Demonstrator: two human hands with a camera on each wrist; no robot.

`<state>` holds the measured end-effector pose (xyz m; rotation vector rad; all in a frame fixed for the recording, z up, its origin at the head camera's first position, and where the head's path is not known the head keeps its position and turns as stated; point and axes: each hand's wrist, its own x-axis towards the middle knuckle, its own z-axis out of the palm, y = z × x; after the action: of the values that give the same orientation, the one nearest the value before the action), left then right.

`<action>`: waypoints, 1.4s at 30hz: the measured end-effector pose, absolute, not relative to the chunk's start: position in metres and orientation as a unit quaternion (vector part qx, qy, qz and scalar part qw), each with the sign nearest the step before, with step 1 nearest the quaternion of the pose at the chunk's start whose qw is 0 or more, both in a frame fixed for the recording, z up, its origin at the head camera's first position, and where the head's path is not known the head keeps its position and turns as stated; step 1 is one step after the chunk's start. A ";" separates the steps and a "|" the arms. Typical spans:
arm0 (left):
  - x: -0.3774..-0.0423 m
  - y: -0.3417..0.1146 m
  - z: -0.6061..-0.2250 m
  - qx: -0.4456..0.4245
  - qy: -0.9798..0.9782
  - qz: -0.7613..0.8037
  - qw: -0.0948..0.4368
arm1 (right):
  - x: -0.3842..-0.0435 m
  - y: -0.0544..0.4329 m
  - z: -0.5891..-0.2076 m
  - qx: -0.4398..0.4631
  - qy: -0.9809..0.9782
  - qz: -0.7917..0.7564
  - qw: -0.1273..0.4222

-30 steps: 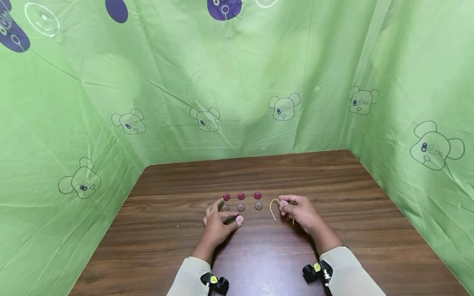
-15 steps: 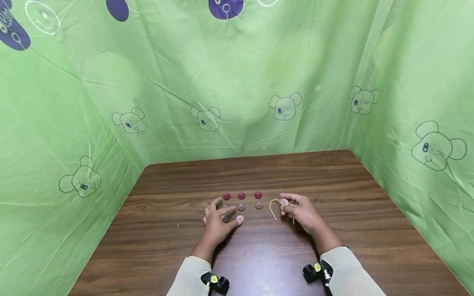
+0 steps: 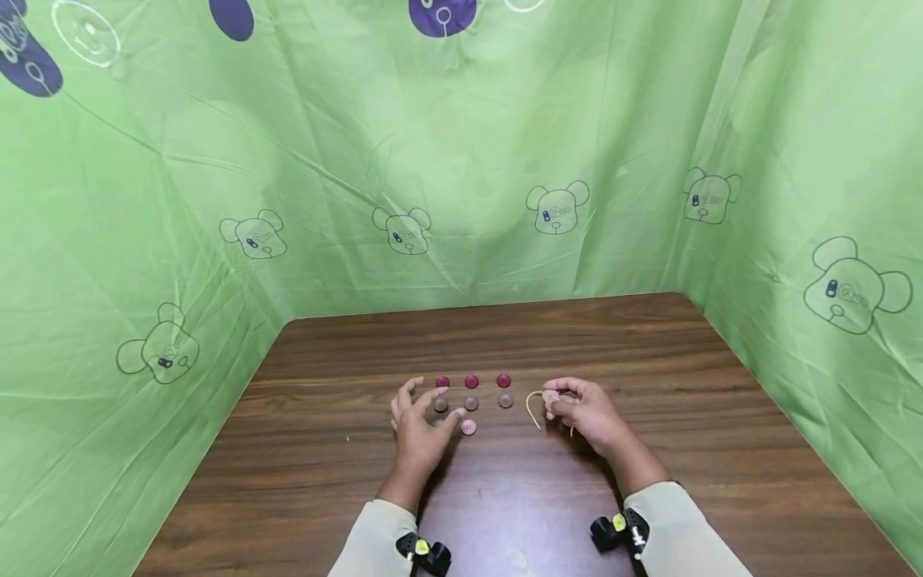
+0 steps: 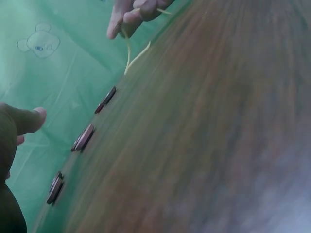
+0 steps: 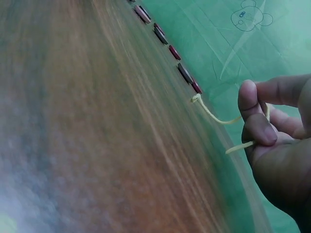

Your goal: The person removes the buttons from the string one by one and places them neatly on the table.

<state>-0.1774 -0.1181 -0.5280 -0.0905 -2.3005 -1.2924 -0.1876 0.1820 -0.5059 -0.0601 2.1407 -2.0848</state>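
In the head view, my left hand point(image 3: 417, 433) hovers over the left end of the button rows, thumb and fingers spread, holding nothing. A pink button point(image 3: 469, 427) lies on the table just below its thumb tip. Three grey-brown buttons, such as the middle one point(image 3: 471, 403), form a row, with three dark red buttons behind, the middle one point(image 3: 472, 381) among them. My right hand point(image 3: 587, 410) pinches another pink button point(image 3: 551, 397) together with a yellow cord point(image 3: 533, 407). The cord's knotted end point(image 5: 196, 98) shows in the right wrist view; the pinched button is hidden there by fingers.
The brown wooden table point(image 3: 346, 497) extends on all sides of the buttons. Green printed cloth point(image 3: 461, 264) hangs along its back and sides. A tiny pale scrap point(image 3: 348, 438) lies to the left. Each wrist wears a small black camera, the right one point(image 3: 613, 530) included.
My left thumb has come off the pink button, and the left hand has drawn back slightly up and left with fingers spread. The right hand keeps its pinch, nearly still.
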 end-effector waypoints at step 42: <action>-0.169 -0.060 -0.506 -0.178 -0.807 -0.549 0.122 | -0.186 0.182 -0.508 -0.069 0.750 -0.654 0.067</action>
<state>-0.1692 -0.0599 -0.5060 -0.5187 -2.3573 -1.6035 -0.1863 0.1819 -0.5077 -0.2084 2.2615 -1.9705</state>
